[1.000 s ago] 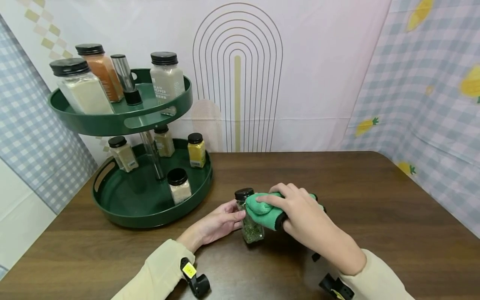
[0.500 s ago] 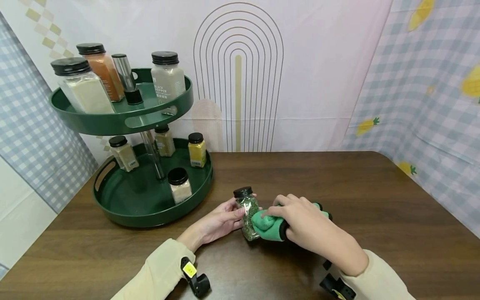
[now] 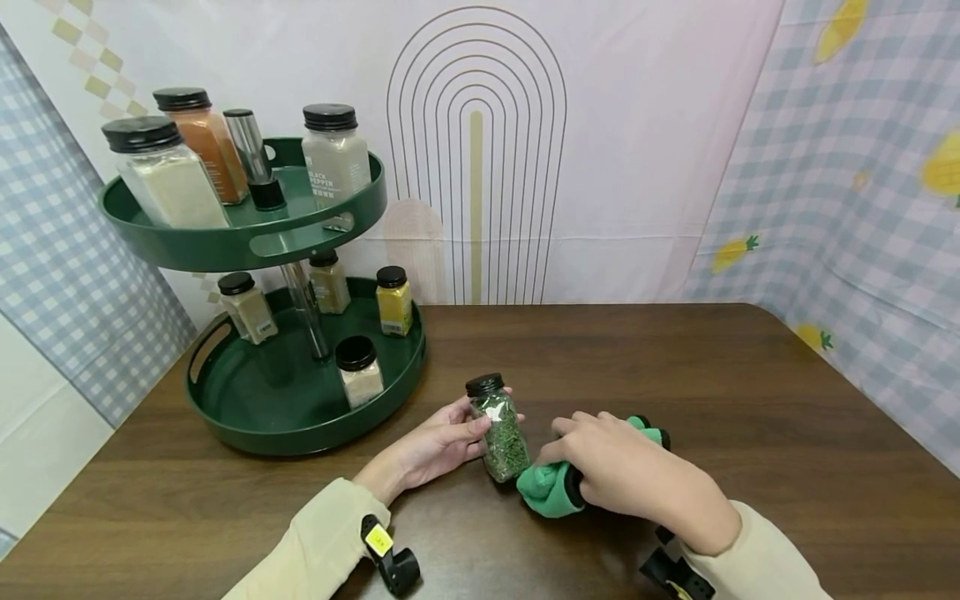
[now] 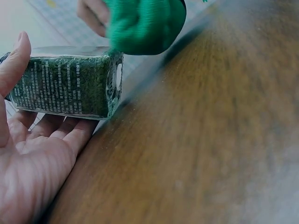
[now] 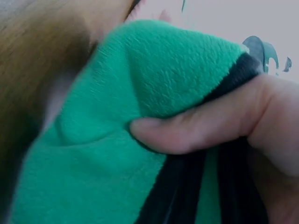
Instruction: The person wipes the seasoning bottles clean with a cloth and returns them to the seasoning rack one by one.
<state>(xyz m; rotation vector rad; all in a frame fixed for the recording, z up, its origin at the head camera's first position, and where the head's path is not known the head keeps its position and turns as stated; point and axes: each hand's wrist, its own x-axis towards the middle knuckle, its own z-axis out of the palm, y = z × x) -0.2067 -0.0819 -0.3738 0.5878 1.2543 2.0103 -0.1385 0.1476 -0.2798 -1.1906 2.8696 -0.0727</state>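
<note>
My left hand (image 3: 448, 435) holds a glass spice jar (image 3: 504, 442) of green dried herb flakes, thumb on one side and fingers behind it. The jar has a black lid (image 3: 484, 384) and leans a little, its base low over the table. In the left wrist view, white printed text covers the near side of the jar (image 4: 60, 86). My right hand (image 3: 618, 462) grips a bunched green cloth (image 3: 551, 490) with black edging, right by the jar's lower right side. Up close in the right wrist view, the thumb presses into the folded cloth (image 5: 112, 98).
A two-tier green turntable rack (image 3: 300, 442) stands at the left on the wooden table (image 3: 600, 350). Its upper tier bears large jars and a metal cylinder (image 3: 253, 158); small black-lidded jars, one yellow (image 3: 393, 302), stand on the lower. A patterned cloth backdrop (image 3: 637, 167) hangs behind.
The right hand has slid the cloth down the jar's side, from near the lid to beside its base, uncovering the jar's front. The left hand keeps its hold, with the jar turned slightly.
</note>
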